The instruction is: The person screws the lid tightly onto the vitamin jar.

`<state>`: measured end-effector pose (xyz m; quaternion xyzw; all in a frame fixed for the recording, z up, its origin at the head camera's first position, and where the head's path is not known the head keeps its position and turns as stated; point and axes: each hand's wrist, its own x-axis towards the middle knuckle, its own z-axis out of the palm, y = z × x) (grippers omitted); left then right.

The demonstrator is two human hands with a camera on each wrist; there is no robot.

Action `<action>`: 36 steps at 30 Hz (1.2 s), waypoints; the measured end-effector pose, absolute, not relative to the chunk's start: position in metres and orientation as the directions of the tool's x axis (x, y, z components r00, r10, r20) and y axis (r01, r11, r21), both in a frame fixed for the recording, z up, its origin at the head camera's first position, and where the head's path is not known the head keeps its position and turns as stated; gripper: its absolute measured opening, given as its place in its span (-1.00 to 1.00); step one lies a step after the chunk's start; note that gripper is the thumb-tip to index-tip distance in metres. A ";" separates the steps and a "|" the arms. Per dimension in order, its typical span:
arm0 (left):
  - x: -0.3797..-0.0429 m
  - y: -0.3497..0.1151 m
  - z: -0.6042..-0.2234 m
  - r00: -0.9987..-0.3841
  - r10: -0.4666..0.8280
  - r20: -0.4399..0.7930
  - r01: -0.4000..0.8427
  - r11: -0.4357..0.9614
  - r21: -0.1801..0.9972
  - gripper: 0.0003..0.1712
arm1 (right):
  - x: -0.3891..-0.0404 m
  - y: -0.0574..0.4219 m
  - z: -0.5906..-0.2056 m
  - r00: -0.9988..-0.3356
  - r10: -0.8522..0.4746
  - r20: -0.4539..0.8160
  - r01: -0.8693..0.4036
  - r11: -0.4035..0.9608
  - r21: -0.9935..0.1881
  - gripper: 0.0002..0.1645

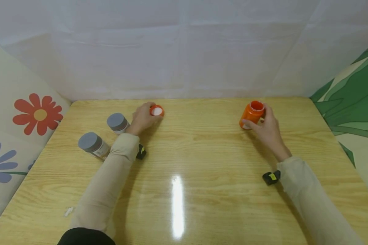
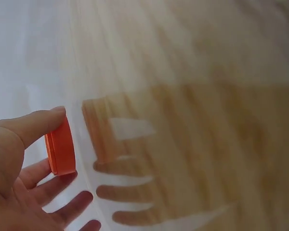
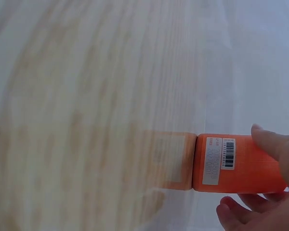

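Observation:
An orange screw cap [image 1: 157, 111] with a white inner face is pinched between the thumb and fingers of my left hand [image 1: 143, 117], near the table's back edge. In the left wrist view the cap [image 2: 61, 148] stands on edge, a small gap from its reflection in the tabletop. My right hand [image 1: 266, 127] grips an orange bottle [image 1: 252, 114] at the back right, thumb on one side and fingers on the other. The bottle's mouth is uncovered and faces up. A barcode label [image 3: 220, 160] shows on its side in the right wrist view, with its base at the table.
Two grey-lidded jars, one farther back [image 1: 118, 122] and one nearer [image 1: 93, 144], stand left of my left forearm. A small white scrap [image 1: 69, 211] lies at the table's front left. White cloth [image 1: 184, 51] hangs along the back of the wooden table [image 1: 208, 163].

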<state>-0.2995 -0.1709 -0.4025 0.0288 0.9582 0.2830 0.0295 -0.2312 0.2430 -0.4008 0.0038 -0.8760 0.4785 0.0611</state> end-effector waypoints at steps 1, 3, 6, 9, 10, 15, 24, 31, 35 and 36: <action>-0.299 -0.171 -0.402 -0.996 0.078 -0.036 0.045 0.830 0.555 -0.27 | -0.231 0.243 -0.401 -0.993 0.050 0.108 -0.064 0.539 -0.840 0.04; -0.299 -0.170 -0.401 -0.995 0.094 -0.026 0.062 0.819 0.571 -0.27 | -0.230 0.243 -0.400 -0.993 0.048 0.105 -0.063 0.539 -0.840 0.02; -0.298 -0.168 -0.400 -0.993 0.116 -0.006 0.091 0.805 0.586 -0.27 | -0.230 0.243 -0.400 -0.994 0.051 0.099 -0.055 0.543 -0.838 0.01; -0.297 -0.167 -0.400 -0.990 0.137 0.016 0.119 0.792 0.599 -0.25 | -0.231 0.243 -0.399 -0.993 0.051 0.103 -0.058 0.552 -0.832 0.00; -0.296 -0.166 -0.399 -0.990 0.142 0.021 0.126 0.785 0.606 -0.24 | -0.230 0.242 -0.399 -0.993 0.051 0.109 -0.062 0.557 -0.828 -0.01; -0.294 -0.163 -0.397 -0.987 0.150 0.049 0.146 0.754 0.640 -0.21 | -0.227 0.240 -0.398 -0.992 0.049 0.116 -0.067 0.572 -0.818 -0.03; -0.287 -0.161 -0.399 -0.984 0.155 0.089 0.175 0.736 0.654 -0.37 | -0.219 0.232 -0.397 -0.994 0.025 0.109 -0.076 0.563 -0.823 -0.09; -0.281 -0.157 -0.396 -0.977 0.177 0.121 0.213 0.733 0.646 -0.36 | -0.211 0.227 -0.396 -0.994 -0.027 0.108 -0.104 0.556 -0.825 -0.09; -0.277 -0.155 -0.395 -0.970 0.195 0.146 0.243 0.731 0.637 -0.35 | -0.205 0.220 -0.394 -0.995 -0.056 0.079 -0.097 0.558 -0.824 -0.08; -0.276 -0.155 -0.395 -0.968 0.201 0.154 0.252 0.731 0.634 -0.35 | -0.204 0.219 -0.394 -0.995 -0.066 0.071 -0.096 0.557 -0.825 -0.07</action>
